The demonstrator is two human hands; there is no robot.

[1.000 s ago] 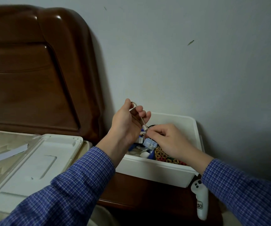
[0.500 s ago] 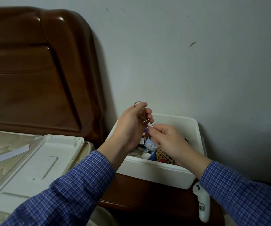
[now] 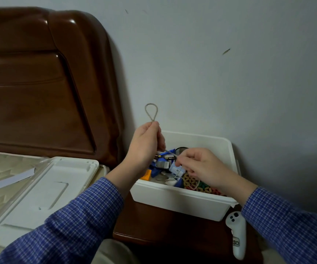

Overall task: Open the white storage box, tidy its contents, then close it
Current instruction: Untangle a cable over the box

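Note:
The white storage box (image 3: 180, 202) stands open on a dark wooden nightstand (image 3: 153, 223), filled with small items: blue packets, batteries, an orange piece and a woven coloured mat (image 3: 193, 182). Its white lid (image 3: 39, 191) lies on the bed to the left. My left hand (image 3: 146, 145) pinches a thin beige string (image 3: 151, 112) above the box, a loop standing up over my fingers. My right hand (image 3: 197, 164) pinches the same string lower down, over the box's contents.
A brown padded headboard (image 3: 39, 82) rises at the left and a grey wall is behind the box. A white handheld controller (image 3: 236, 233) lies at the nightstand's right front. A white paper strip (image 3: 7, 181) lies on the mattress beside the lid.
The string's loop, short at my left fingertips before, now stands tall above my left hand. My right hand stays low over the box, holding the string's other part.

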